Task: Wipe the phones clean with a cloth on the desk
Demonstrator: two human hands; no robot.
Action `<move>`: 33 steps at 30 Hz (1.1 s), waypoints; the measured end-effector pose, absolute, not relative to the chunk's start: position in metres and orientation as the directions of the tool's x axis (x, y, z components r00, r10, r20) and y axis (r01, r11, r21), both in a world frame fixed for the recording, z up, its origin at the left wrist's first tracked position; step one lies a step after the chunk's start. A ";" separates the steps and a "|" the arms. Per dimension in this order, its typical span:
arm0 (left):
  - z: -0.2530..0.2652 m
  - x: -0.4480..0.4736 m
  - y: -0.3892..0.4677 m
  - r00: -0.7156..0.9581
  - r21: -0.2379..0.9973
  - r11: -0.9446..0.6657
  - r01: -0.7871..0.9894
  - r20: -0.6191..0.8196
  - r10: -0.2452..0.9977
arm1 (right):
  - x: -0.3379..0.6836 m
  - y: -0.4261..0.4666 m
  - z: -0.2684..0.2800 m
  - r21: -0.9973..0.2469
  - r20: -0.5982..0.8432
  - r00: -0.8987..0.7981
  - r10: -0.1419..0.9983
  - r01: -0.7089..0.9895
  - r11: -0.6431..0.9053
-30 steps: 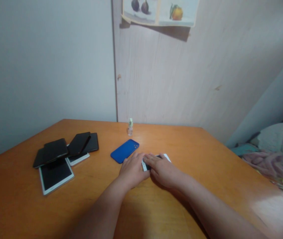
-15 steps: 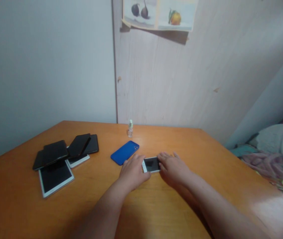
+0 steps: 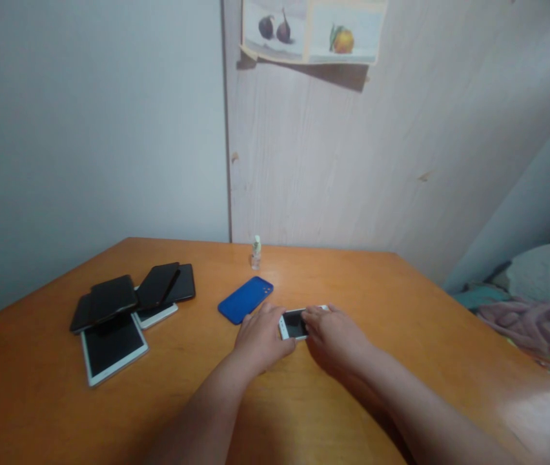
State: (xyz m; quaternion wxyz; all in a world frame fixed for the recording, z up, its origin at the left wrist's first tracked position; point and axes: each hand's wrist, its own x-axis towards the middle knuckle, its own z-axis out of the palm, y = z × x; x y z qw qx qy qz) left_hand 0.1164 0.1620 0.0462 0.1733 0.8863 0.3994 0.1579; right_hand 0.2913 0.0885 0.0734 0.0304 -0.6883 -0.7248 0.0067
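A white smartphone with a dark screen lies face up on the table, its long side running left to right. My left hand grips its left end, thumb at the near edge and fingers at the far edge. Across the screen's right half rests my right hand, its fingers laid flat on the glass and hiding much of it. A white corner of the phone shows beyond those fingers. Just behind my left hand lies a blue phone case, back side up.
On the left of the wooden table several dark-screened tablets overlap, including a white-framed tablet in front. A small clear bottle stands near the back edge. Rumpled cloth lies beyond the right edge. A fruit picture sheet hangs on the wall.
My right hand has slid left from the phone's right end onto its screen. My left hand keeps its grip. The view has shifted slightly.
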 end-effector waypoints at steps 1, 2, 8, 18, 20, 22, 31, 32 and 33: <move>0.046 0.116 0.162 0.630 0.435 -0.621 0.652 0.144 0.763 | 0.287 0.087 0.073 -0.060 0.048 -0.108 0.993 0.992 0.111; 0.046 0.116 0.162 0.628 0.437 -0.620 0.652 0.147 0.764 | 0.284 0.085 0.074 -0.071 0.059 -0.158 0.986 0.984 0.162; 0.045 0.116 0.162 0.626 0.440 -0.622 0.648 0.158 0.764 | 0.305 0.091 0.078 -0.166 0.057 -0.163 0.985 0.971 0.171; 0.044 0.116 0.163 0.624 0.447 -0.611 0.654 0.139 0.769 | 0.297 0.094 0.052 -0.179 0.222 -0.094 0.971 0.975 0.135; 0.045 0.116 0.163 0.625 0.445 -0.613 0.653 0.141 0.768 | 0.306 0.099 0.051 -0.202 0.216 -0.022 0.976 0.977 0.067; 0.045 0.116 0.163 0.628 0.444 -0.618 0.649 0.145 0.764 | 0.319 0.104 0.053 -0.202 0.184 0.098 0.978 0.978 -0.060; 0.044 0.117 0.163 0.621 0.448 -0.622 0.642 0.171 0.765 | 0.298 0.097 0.049 -0.273 0.225 -0.005 0.974 0.960 0.067; 0.043 0.117 0.164 0.620 0.448 -0.623 0.642 0.175 0.765 | 0.300 0.098 0.048 -0.279 0.223 0.010 0.975 0.959 0.054; 0.042 0.117 0.165 0.618 0.447 -0.624 0.641 0.180 0.765 | 0.306 0.100 0.047 -0.291 0.223 0.051 0.973 0.957 0.016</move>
